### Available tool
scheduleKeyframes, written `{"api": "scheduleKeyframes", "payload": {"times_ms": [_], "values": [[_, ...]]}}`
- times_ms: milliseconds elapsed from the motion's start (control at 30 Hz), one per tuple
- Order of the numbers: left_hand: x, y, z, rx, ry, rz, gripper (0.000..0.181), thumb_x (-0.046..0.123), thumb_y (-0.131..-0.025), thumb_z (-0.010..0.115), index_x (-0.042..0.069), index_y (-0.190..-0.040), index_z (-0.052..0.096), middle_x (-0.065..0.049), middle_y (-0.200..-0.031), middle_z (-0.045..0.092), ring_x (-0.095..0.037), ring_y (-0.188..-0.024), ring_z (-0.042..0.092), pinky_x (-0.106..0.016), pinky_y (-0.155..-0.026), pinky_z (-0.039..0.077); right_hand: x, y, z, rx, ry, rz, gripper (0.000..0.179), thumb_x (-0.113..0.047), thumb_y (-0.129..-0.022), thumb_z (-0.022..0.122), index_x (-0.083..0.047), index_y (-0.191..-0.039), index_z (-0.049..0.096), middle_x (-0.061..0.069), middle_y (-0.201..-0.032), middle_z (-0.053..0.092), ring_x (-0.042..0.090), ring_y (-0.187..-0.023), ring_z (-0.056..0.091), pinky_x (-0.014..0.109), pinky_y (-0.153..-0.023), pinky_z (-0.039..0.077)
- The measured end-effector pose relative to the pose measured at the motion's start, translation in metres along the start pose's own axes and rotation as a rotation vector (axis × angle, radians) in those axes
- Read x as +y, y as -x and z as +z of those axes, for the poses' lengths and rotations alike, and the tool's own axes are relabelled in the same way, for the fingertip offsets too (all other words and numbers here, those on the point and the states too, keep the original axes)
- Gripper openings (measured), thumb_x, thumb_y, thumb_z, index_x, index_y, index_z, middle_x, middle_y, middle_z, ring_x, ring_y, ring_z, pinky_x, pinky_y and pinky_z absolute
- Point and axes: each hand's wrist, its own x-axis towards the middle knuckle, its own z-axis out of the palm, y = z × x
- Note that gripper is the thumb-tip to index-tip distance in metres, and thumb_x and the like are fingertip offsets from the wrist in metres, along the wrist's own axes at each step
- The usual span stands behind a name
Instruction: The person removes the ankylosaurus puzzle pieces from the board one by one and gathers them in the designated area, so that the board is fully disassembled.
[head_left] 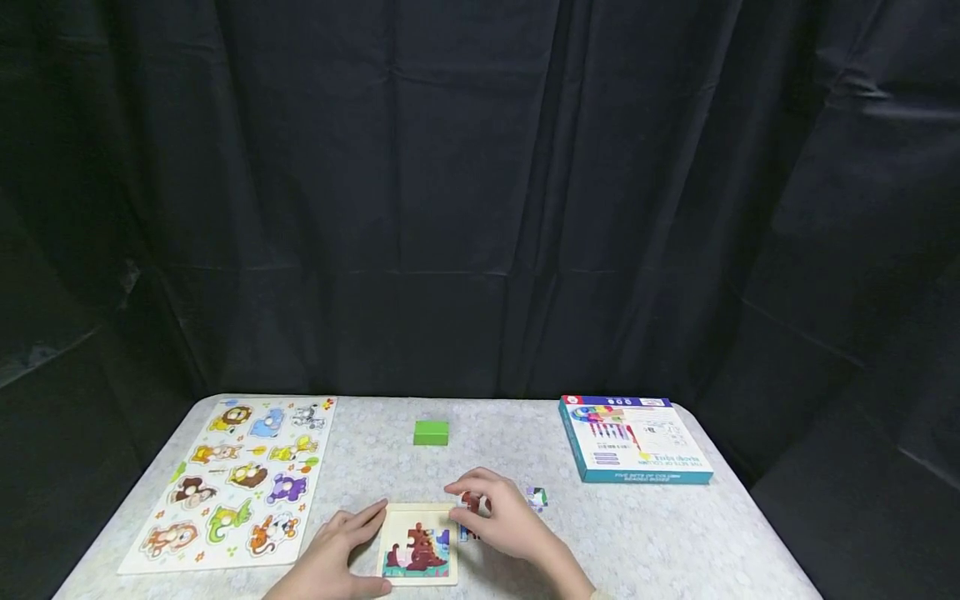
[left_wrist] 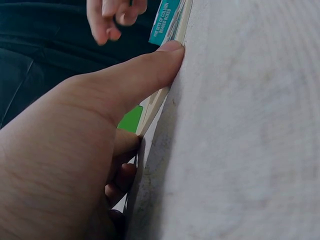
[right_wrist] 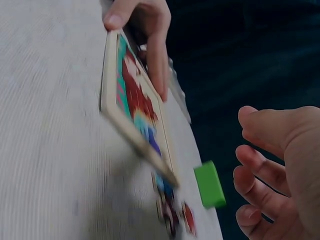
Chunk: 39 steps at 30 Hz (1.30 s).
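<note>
A square wooden puzzle tray [head_left: 418, 581] lies flat on the table, its lower part filled with pieces showing a brown dinosaur-like figure. My left hand [head_left: 335, 556] grips its left side, thumb at the near corner and index finger at the far corner. Over loose jigsaw pieces [head_left: 470, 501] just right of the tray hovers my right hand [head_left: 500, 515]. Seen from the right wrist, the right hand [right_wrist: 280, 170] has bent, parted fingers with nothing between them. Loose jigsaw pieces [right_wrist: 170, 215] lie on the table beyond the tray's edge there. Another piece [head_left: 537, 498] sits to the right.
A green block [head_left: 431, 432] stands behind the tray. At left is a large animal peg puzzle board [head_left: 247, 483]. A flat boxed set with a teal side [head_left: 637, 442] lies at the back right. A dark curtain [head_left: 480, 208] hangs behind the table.
</note>
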Motion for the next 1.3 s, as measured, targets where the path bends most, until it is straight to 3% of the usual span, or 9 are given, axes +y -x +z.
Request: {"api": "scheduleKeyframes", "payload": {"times_ms": [167,433,667,933,1300], "values": [[-0.002,0.0,0.001,0.021,-0.026,0.021,0.101,0.055,-0.077,0.09,0.007,-0.157,0.052,-0.006,-0.166,0.046,-0.003,-0.106,0.043,-0.031,-0.089,0.042,-0.009,-0.015,0.017,-0.057,-0.034,-0.03,0.028,-0.018,-0.101,0.074,-0.004,-0.125,0.076,0.012,-0.115,0.073,0.0,-0.083,0.056,0.02,-0.068,0.049],[-0.005,0.001,0.001,0.024,-0.067,0.067,0.098,0.051,-0.079,0.09,0.004,-0.156,0.052,-0.009,-0.165,0.047,-0.002,-0.107,0.044,-0.031,-0.089,0.042,-0.014,-0.023,0.045,-0.134,-0.112,0.025,0.027,-0.016,-0.1,0.074,-0.005,-0.124,0.076,0.006,-0.109,0.072,-0.003,-0.077,0.055,0.019,-0.067,0.05],[-0.005,0.0,0.0,0.025,-0.054,0.07,0.097,0.051,-0.08,0.089,0.004,-0.156,0.052,-0.01,-0.165,0.047,-0.001,-0.106,0.043,-0.03,-0.087,0.041,-0.005,-0.019,0.062,-0.114,-0.127,0.05,0.022,-0.013,-0.098,0.077,-0.004,-0.118,0.079,-0.004,-0.096,0.068,-0.005,-0.072,0.052,0.017,-0.068,0.049],[-0.007,0.0,-0.001,0.006,-0.026,0.076,0.098,0.054,-0.082,0.088,0.003,-0.157,0.05,-0.012,-0.166,0.045,0.001,-0.104,0.042,-0.028,-0.086,0.039,0.001,-0.013,0.064,-0.104,-0.024,0.023,0.017,-0.013,-0.098,0.076,-0.009,-0.113,0.082,-0.004,-0.098,0.068,-0.005,-0.072,0.046,0.015,-0.064,0.043],[-0.003,-0.001,-0.002,0.001,-0.031,0.039,0.1,0.053,-0.079,0.089,0.006,-0.158,0.05,-0.008,-0.166,0.045,-0.001,-0.105,0.042,-0.028,-0.089,0.041,0.003,-0.014,0.063,-0.099,-0.012,0.026,0.017,-0.009,-0.099,0.073,-0.009,-0.113,0.082,-0.005,-0.099,0.065,-0.004,-0.072,0.044,0.015,-0.064,0.041]]}}
